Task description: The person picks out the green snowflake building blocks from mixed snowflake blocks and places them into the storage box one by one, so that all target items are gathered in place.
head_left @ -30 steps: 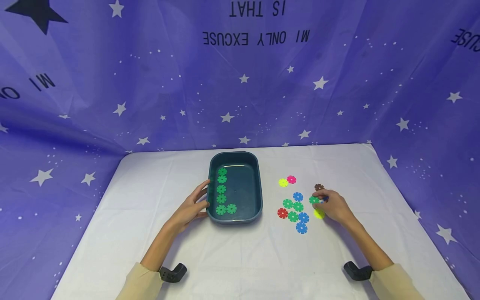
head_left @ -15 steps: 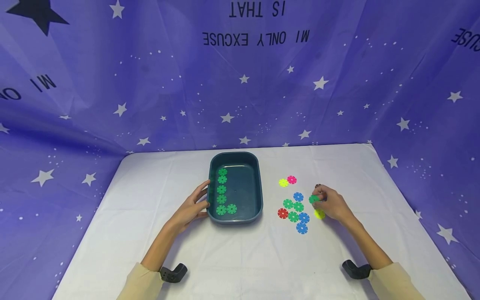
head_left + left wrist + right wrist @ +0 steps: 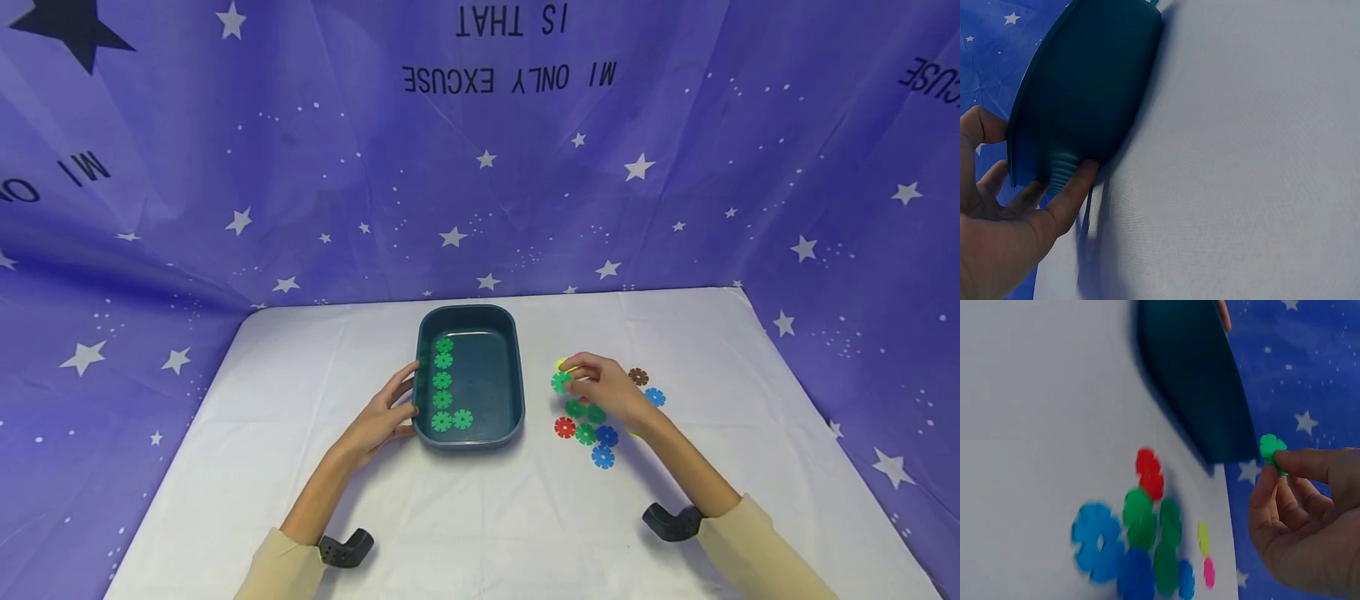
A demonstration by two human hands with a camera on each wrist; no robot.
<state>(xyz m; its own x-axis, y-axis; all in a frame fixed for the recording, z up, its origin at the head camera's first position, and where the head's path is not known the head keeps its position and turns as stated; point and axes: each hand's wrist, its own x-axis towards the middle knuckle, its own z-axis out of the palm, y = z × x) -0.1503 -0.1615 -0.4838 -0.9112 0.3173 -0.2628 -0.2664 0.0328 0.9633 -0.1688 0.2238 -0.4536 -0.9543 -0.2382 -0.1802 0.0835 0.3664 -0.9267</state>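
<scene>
A white-clothed table [image 3: 525, 517] stands before a purple, star-printed backdrop [image 3: 225, 167]. The left hand [image 3: 378, 417] rests with straight fingers against the near left wall of a dark teal tray [image 3: 516, 367]; only the head view shows the green discs [image 3: 442, 379] lined up inside it. The right hand [image 3: 607, 390] pinches a green disc [image 3: 560, 382] between thumb and forefinger, lifted above the loose coloured discs [image 3: 592, 433] to the tray's right. The right wrist view shows the pinch plainly, the disc [image 3: 1270, 449] upright at the fingertips.
</scene>
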